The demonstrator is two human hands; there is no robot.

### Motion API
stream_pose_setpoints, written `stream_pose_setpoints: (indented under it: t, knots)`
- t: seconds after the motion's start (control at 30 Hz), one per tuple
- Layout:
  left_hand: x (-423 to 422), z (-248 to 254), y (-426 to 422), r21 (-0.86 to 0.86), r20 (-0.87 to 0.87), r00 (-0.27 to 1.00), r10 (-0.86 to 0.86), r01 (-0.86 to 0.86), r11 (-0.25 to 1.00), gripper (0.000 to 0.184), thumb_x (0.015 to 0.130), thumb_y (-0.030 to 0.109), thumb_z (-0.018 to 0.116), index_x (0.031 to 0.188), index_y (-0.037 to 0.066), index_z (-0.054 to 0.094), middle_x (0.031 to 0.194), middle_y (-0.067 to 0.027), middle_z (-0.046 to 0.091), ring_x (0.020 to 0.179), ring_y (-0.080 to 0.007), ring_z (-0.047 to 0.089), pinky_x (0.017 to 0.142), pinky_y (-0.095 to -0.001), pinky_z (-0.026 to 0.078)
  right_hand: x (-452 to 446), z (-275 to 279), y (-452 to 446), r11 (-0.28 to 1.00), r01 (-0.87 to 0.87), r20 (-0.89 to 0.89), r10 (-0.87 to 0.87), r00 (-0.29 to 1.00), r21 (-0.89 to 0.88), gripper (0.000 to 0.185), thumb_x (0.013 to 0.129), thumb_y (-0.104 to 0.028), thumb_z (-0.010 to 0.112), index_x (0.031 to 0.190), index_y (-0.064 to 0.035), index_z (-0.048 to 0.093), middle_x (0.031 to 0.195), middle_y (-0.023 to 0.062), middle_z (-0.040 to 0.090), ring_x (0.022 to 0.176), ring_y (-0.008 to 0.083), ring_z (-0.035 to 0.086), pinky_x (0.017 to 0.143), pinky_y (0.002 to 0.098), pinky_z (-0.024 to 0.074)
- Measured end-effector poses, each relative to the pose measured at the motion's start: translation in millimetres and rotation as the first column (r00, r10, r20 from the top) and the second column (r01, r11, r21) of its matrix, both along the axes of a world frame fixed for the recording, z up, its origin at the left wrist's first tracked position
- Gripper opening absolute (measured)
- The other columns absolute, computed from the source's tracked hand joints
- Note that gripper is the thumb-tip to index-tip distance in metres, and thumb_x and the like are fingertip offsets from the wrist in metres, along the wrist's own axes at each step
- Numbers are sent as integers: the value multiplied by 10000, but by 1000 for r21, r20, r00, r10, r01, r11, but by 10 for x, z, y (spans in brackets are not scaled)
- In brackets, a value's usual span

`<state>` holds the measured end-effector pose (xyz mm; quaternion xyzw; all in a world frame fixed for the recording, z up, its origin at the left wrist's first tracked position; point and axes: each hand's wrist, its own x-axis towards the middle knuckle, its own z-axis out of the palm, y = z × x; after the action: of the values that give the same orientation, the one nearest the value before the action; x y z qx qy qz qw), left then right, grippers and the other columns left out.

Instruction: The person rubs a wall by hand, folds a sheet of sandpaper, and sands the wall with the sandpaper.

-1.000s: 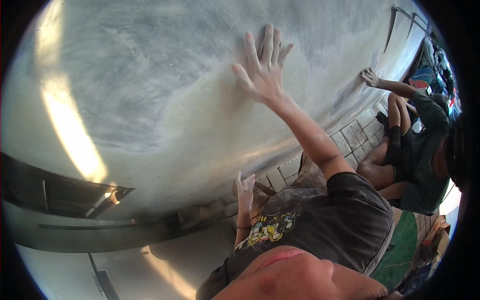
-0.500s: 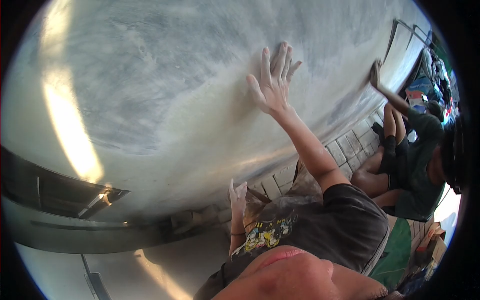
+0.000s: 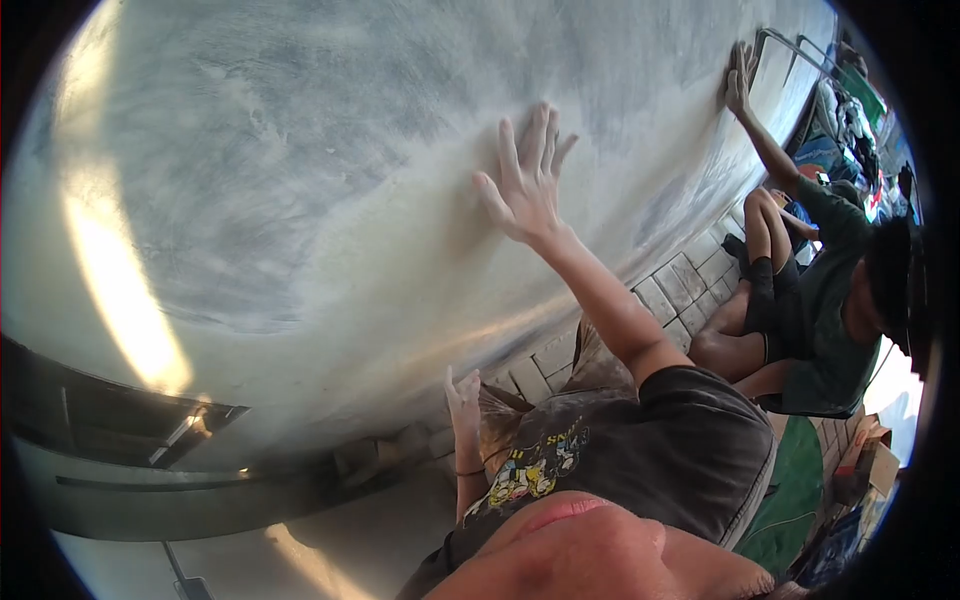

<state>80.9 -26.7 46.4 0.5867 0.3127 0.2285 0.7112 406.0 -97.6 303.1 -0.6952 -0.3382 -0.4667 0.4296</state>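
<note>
A large, smooth curved surface (image 3: 370, 240), patchy grey and pale, fills the upper view. My right hand (image 3: 530, 190), dusted whitish, lies against it with the palm down and fingers spread, the thumb pointing left. Nothing shows between that hand and the surface. My left hand (image 3: 464, 402) is lower, near the front of my dark printed shirt (image 3: 640, 460). Its fingers are raised and apart, also whitish, with no object visible in it. A dark band circles the left wrist.
At right a seated co-worker in a dark green shirt (image 3: 835, 250) reaches up, one hand (image 3: 738, 90) on the same surface. Pale blocks (image 3: 680, 280) line its lower edge. A dark recessed opening (image 3: 100, 400) is at left, cardboard (image 3: 882, 465) at lower right.
My right hand has slid slightly down and right along the surface, fingers still spread. The co-worker's hand has moved higher up. My left hand stays raised near my shirt.
</note>
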Motion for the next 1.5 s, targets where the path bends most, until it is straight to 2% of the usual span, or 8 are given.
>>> stream_pose_setpoints:
  t: [0.27, 0.33, 0.6, 0.7, 0.87, 1.2, 1.43, 1.5]
  knots:
    - [-46, 77, -45, 110, -108, 994, -3, 15, 994, 723, 989, 134, 606, 1545, 9, 161, 1196, -189, 665, 1107, -204, 615, 1008, -301, 436, 108, 1041, -184, 998, 44, 24, -43, 999, -45, 773, 989, -614, 354, 1585, -139, 223, 1618, 301, -30, 1511, 419, -108, 1100, 634, -216]
    - [-57, -5, -61, 119, -100, 995, -2, 14, 993, 722, 989, 132, 605, 1544, 10, 161, 1193, -192, 667, 1108, -204, 617, 1008, -302, 437, 85, 1389, -238, 983, 159, 48, -155, 987, -88, 779, 975, -524, 439, 1580, -88, 212, 1613, 317, -23, 1493, 496, -5, 1122, 683, -87]
    - [140, 153, -258, 79, -73, 987, -143, 148, 986, 727, 989, 112, 594, 1551, 21, 141, 1217, -191, 657, 1126, -182, 603, 999, -295, 437, -8, 45, -31, 999, -2, -41, 0, 999, -43, 785, 977, -623, 353, 1584, -141, 226, 1618, 297, -44, 1509, 406, -139, 1105, 614, -234]
    - [140, 146, -287, 134, -2, 989, -146, 144, 980, 746, 994, 181, 611, 1554, 22, 144, 1208, -144, 672, 1021, -134, 598, 872, -264, 472, 47, 250, -39, 999, 35, -10, -35, 999, -26, 774, 985, -593, 372, 1588, -138, 206, 1617, 299, -58, 1508, 414, -134, 1105, 619, -222]
    - [-23, 128, -229, 136, -76, 989, -130, 140, 981, 722, 992, 127, 600, 1549, 22, 154, 1217, -191, 658, 1119, -179, 603, 995, -298, 435, 117, 848, -165, 998, 49, 41, -47, 998, -49, 793, 986, -570, 367, 1587, -92, 173, 1613, 315, -29, 1495, 484, -53, 1101, 658, -170]
    - [-60, 74, -172, 59, -49, 997, -56, 59, 996, 731, 989, 129, 609, 1551, 25, 153, 1254, -204, 635, 1160, -223, 599, 1015, -304, 427, -49, 86, 53, 1000, 10, 25, -9, 1000, -23, 772, 998, -575, 366, 1594, -130, 161, 1614, 303, -60, 1507, 407, -145, 1097, 624, -239]
    - [-5, -31, -171, 220, -51, 996, -77, 87, 972, 746, 990, 220, 622, 1559, 58, 167, 1238, -137, 654, 1011, -143, 597, 869, -281, 485, 37, 1176, -107, 996, 57, 114, -49, 992, -72, 774, 977, -539, 439, 1583, -110, 216, 1614, 316, -19, 1500, 479, -33, 1107, 662, -149]
    - [-5, 21, -153, 155, -73, 995, -75, 85, 984, 744, 987, 134, 612, 1555, 26, 142, 1271, -219, 624, 1159, -238, 602, 987, -302, 449, 40, 1149, -103, 986, 109, 66, -102, 993, -124, 792, 970, -567, 436, 1579, -104, 229, 1611, 324, -23, 1498, 486, -29, 1124, 668, -109]
